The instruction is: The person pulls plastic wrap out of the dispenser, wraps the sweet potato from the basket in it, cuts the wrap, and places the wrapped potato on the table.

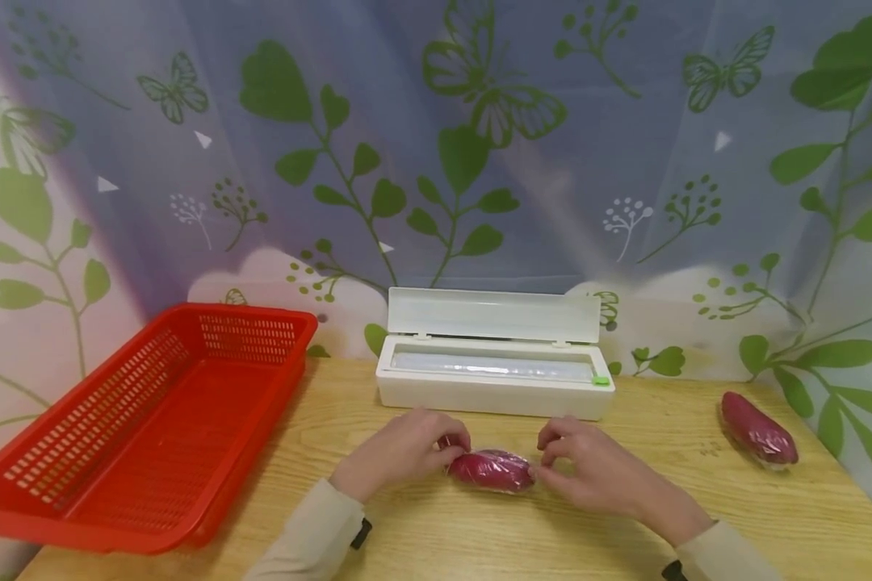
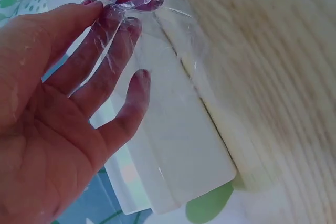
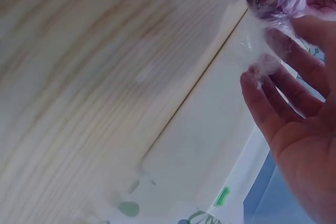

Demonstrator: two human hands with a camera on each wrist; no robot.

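A purple-red oblong vegetable (image 1: 491,471), which looks like a sweet potato, lies crosswise on the table, wrapped in shiny cling film. At its left end my left hand (image 1: 410,452) pinches the gathered cling film (image 2: 123,17) between thumb and fingertips; the other fingers spread loosely. My right hand (image 1: 596,468) pinches the bunched film (image 3: 268,61) at the right end, its fingers curled. Just behind the hands stands a white cling film dispenser (image 1: 494,397), lid (image 1: 494,315) raised, with a roll of film (image 1: 490,365) inside.
A red plastic basket (image 1: 221,492) stands on the left. Another film-wrapped purple-red vegetable (image 1: 759,429) lies at the far right of the wooden table (image 1: 661,436). A green slider (image 1: 600,380) sits at the dispenser's right end. Behind the table hangs a leaf-patterned cloth (image 1: 523,202).
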